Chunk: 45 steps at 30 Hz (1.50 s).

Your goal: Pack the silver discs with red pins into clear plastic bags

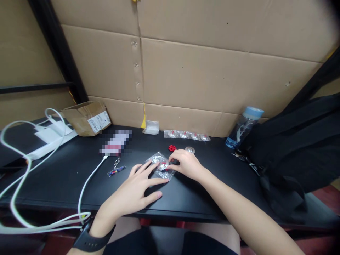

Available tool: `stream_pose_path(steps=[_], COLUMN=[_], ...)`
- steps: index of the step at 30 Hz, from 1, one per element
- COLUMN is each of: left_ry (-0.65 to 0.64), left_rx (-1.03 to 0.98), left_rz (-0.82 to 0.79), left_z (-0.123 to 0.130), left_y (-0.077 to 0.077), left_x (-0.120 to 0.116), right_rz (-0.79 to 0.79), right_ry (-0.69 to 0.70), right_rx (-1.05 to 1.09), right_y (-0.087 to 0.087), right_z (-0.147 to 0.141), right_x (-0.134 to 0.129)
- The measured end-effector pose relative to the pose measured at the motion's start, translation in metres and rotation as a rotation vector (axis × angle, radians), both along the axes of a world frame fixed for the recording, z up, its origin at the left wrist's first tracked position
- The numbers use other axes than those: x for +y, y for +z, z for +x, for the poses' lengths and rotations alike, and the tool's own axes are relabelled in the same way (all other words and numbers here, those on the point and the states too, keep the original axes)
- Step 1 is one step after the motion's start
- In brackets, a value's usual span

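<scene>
A crinkled clear plastic bag (159, 156) lies on the black tabletop under both hands. My left hand (139, 186) is spread out flat, with its fingertips resting on the bag's left and lower edges. At the right side of the bag, my right hand (187, 164) is closed in a pinch at a small clear round disc (164, 165) with red bits on it. My fingers partly hide that disc. Just beyond them sit a little heap of red pieces (172, 148) and another clear disc (190, 150).
Along the cardboard wall lies a strip of bagged clear discs (184, 134), beside a folded clear packet (151, 127). A bottle (243, 127) and black bag (289, 152) stand right. Leftward are a phone (117, 141), white cable (89, 180), keychain (116, 170) and cardboard box (86, 118).
</scene>
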<state>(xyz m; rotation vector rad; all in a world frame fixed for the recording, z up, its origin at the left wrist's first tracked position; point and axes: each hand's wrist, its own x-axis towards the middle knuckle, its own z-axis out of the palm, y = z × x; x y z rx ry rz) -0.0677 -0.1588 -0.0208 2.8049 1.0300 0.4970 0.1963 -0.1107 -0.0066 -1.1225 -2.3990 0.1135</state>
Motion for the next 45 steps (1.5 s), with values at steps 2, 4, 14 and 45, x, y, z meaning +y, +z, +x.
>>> stream_pose_path(steps=[2, 4, 14, 45], left_ry=[0.002, -0.001, -0.001, 0.57], left_rx=[-0.001, 0.005, -0.055, -0.192], left_rz=[-0.004, -0.007, -0.035, 0.078], left_z=[0.0, 0.0, 0.003, 0.017], left_y=[0.0, 0.001, 0.008, 0.004], left_x=[0.0, -0.001, -0.001, 0.005], right_rz=[0.044, 0.079, -0.02, -0.016], right_ry=[-0.024, -0.054, 0.043, 0.099], right_rx=[-0.026, -0.053, 0.051, 0.191], right_y=[-0.001, -0.002, -0.001, 0.002], right_z=[-0.006, -0.014, -0.016, -0.011], right_x=[0.003, 0.007, 0.002, -0.011])
